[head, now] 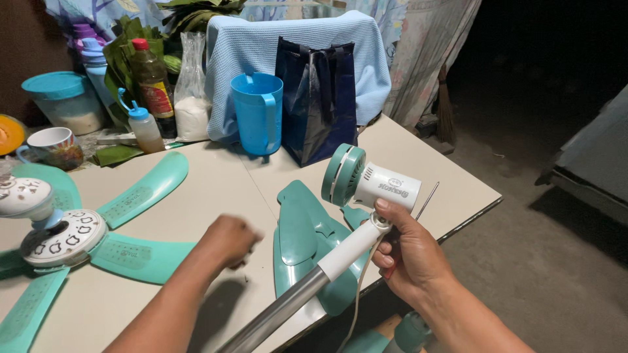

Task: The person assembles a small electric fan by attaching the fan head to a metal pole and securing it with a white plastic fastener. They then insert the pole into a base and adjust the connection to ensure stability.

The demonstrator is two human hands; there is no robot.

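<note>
My right hand (411, 252) grips the white neck of a fan pole (307, 287) just below its white and teal motor head (366, 182), which tilts up over the table. A cord hangs down beside the pole. My left hand (229, 240) is a blurred fist above the beige table (216, 189), just left of a teal plastic fan cover (307, 238) lying flat. Whether it holds anything is not visible. A teal fan blade set (140, 252) with a white hub (62, 238) lies at the left.
At the back stand a blue jug (258, 111), a dark blue bag (318, 91), a sauce bottle (152, 85), a squeeze bottle (142, 127), a mug (51, 147) and a lidded tub (65, 101). A thin metal rod (426, 199) lies near the table's right edge. Dark floor lies to the right.
</note>
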